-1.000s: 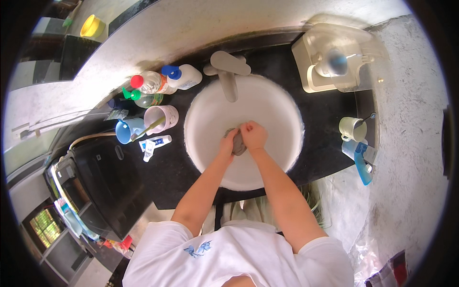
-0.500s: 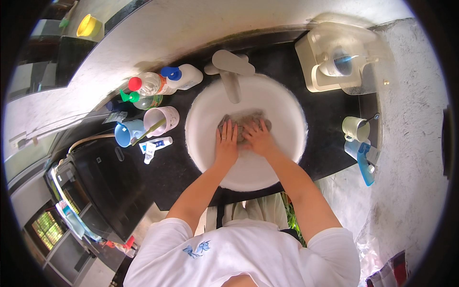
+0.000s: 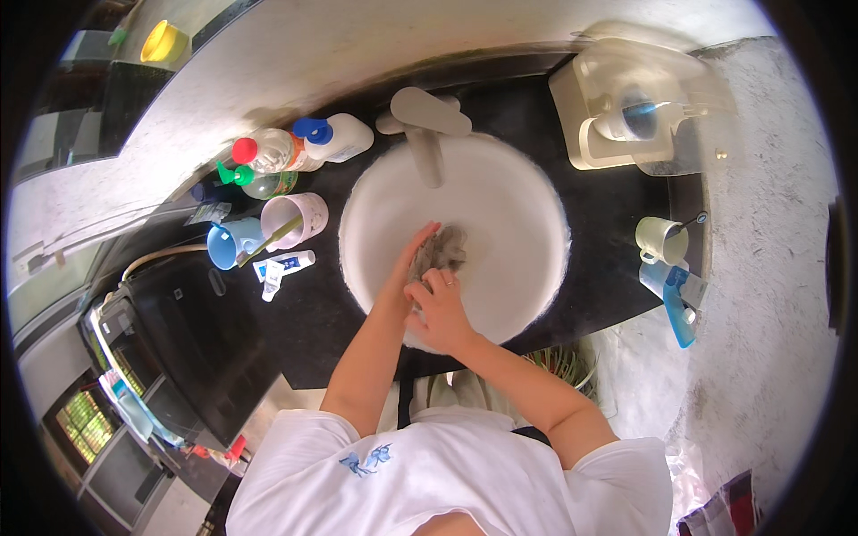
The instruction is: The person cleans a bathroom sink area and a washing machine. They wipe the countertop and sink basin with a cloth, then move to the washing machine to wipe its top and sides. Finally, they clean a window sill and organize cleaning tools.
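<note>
A wet-looking grey cloth [image 3: 449,246] is bunched up over the white round basin [image 3: 523,223]. My left hand [image 3: 413,259] stands on edge along the cloth's left side, its fingers straight and together, with the cloth against its palm. Bent fingers of my right hand [image 3: 438,310] press on the cloth's near end, close to the left wrist. Between the two hands the cloth is held, and part of it is hidden by them. A grey tap [image 3: 429,134] reaches over the basin's far side; no running water can be made out.
On the black counter [image 3: 313,344] at left stand bottles with a red cap [image 3: 244,150], green pump [image 3: 237,174] and blue top [image 3: 315,130], a pink cup [image 3: 308,214], a blue cup [image 3: 231,246] and toothpaste tubes [image 3: 290,263]. At right are a beige container [image 3: 572,134] and a pale mug [image 3: 657,237].
Both hands were spread flat on the cloth at the basin's bottom. Now the cloth is gathered up; the left hand has turned on edge and the right has moved left and nearer.
</note>
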Motion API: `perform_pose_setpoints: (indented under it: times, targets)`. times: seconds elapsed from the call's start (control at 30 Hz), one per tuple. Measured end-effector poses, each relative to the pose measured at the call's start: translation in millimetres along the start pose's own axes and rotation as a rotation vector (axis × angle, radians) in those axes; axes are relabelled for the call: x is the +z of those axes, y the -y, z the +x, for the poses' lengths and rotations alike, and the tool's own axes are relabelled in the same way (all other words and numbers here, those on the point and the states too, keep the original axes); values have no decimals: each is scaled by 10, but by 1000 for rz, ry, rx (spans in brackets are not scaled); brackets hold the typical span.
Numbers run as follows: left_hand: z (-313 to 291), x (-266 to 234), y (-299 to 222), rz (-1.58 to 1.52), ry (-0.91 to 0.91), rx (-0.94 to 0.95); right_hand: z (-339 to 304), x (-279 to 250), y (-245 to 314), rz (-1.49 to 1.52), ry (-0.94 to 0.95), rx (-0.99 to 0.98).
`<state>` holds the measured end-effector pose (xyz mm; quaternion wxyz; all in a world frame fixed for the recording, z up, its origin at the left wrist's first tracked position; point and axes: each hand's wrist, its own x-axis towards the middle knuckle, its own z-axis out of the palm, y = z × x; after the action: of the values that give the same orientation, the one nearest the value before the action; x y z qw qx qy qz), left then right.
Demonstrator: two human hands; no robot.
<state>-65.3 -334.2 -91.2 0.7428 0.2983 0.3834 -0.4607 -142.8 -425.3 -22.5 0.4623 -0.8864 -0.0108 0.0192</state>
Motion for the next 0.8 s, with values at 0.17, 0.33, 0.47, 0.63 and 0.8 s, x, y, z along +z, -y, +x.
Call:
perform_pose_setpoints:
  times: [0.17, 0.33, 0.47, 0.63, 0.8]
  targets:
    - [47, -51, 271, 183, 78, 385, 159, 251, -203, -82, -216, -72]
    - [433, -320, 541, -44, -20, 261, 310, 379, -556, -134, -238, -1]
    - [394, -307, 606, -7, -215, 168, 467, 449, -881, -83, -387, 261]
    - [24, -16, 312, 677, -447, 305, 438, 195, -1252, 161, -257, 648]
    - [-381, -123, 25, 1017, -426, 687, 118, 120, -1611, -222, -95, 248]
